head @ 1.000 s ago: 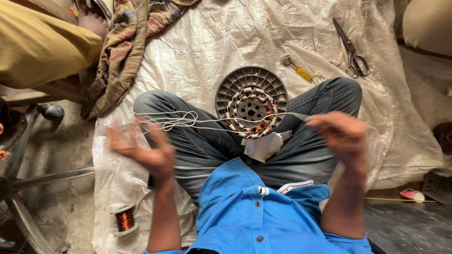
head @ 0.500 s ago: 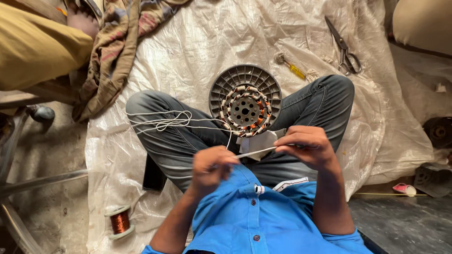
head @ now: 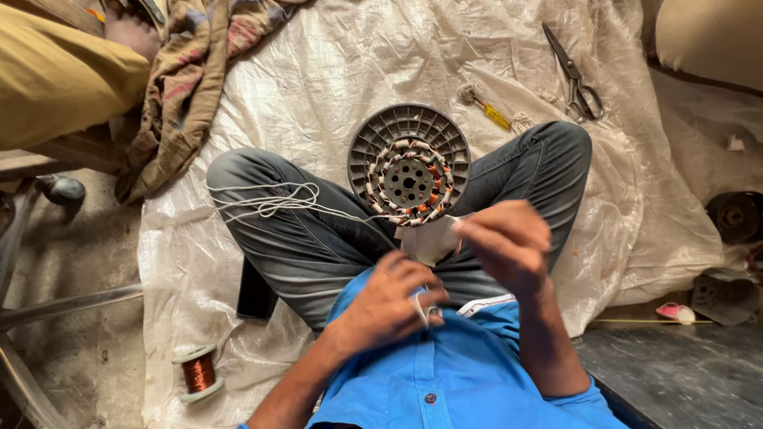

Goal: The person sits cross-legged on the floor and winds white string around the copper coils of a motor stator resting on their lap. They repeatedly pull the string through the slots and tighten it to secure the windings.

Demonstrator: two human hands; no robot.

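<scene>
A: Layout, big to small?

B: Crinkled white plastic sheet covers the floor. Landmark: round grey ribbed stator disc with copper-wound coils, resting between the person's crossed knees. Patterned brown cloth lies well up-left of the disc. Steel scissors up-right of it, yellow-handled screwdriver just up-right. Small spool of copper wire far down-left of the disc.

A: The thread?

B: White string loops over the thigh left of the disc, runs to the disc's lower edge, then on toward the hands.

A: Hands?

B: Both below the disc. Left hand is curled, fingers pinching a white strip wrapped around a fingertip, near the chest. Right hand is just below-right of the disc, fingers bunched together; blurred, can't tell if it grips the string. White paper piece sits between the disc and the hands.
</scene>
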